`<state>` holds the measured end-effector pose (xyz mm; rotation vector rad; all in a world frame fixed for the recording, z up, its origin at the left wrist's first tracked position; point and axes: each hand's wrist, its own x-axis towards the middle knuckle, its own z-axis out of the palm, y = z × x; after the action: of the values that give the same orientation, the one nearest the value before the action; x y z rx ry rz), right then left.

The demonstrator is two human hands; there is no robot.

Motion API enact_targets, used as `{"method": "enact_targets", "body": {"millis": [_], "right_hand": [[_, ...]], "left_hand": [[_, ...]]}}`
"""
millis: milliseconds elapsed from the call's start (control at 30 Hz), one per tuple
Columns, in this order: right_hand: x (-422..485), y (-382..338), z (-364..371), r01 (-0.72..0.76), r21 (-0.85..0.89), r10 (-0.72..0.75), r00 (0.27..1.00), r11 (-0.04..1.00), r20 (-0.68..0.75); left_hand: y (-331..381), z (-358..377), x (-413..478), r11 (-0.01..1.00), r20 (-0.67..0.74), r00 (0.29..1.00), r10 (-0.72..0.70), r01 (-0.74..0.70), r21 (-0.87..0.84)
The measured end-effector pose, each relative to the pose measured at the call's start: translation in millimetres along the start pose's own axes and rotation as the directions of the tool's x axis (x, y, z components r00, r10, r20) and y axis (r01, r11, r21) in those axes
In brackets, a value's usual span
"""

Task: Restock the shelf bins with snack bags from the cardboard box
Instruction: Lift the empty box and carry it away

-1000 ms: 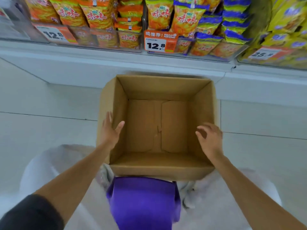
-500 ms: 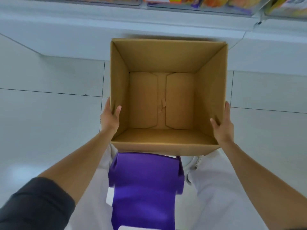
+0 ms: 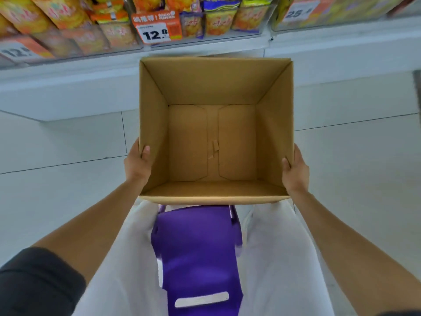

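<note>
As both arms stretch forward, the left hand [image 3: 136, 166] and right hand [image 3: 296, 172] clamp opposite walls of the cardboard box [image 3: 216, 83].

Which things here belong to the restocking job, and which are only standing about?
Belong to the job:
- cardboard box, empty, gripped at its side walls by the left hand and right hand
- snack bags in the shelf bins

Only standing about:
- purple stool
- orange price tag

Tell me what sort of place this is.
Probably a grocery or convenience store aisle: snack bags crowd the shelf bins, a price tag reads 12.8, and an empty cardboard box is held below.
</note>
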<state>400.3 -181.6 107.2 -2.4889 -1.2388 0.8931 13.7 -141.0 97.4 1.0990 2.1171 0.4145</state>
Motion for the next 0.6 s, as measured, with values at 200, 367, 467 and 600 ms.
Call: {"method": "enact_targets", "body": {"millis": [200,367,467,600], "right_hand": [[-28.5,23.0,-72.7,-0.097,0.113,0.103,0.993,0.989,-0.051],[-48.7,61.2,-131.2,-0.205,0.201,0.221,0.973,0.958,-0.062],[-54.3,92.6,-163.3,-0.267,0.260,0.299,0.950,0.928,-0.091],[-52.4,139.2,-217.9,-0.350,0.332,0.403,0.909,0.876,-0.104]], "left_hand": [[76.0,-12.4,-30.1,0.992,0.068,0.992,0.103,-0.107,0.063],[144.7,2.5,-67.8,0.979,0.172,0.970,0.171,-0.187,0.080],[189.4,25.0,-91.5,0.961,0.218,0.949,0.227,-0.254,0.108],[256.1,70.1,-125.4,0.934,0.267,0.927,0.264,-0.315,0.170]]}}
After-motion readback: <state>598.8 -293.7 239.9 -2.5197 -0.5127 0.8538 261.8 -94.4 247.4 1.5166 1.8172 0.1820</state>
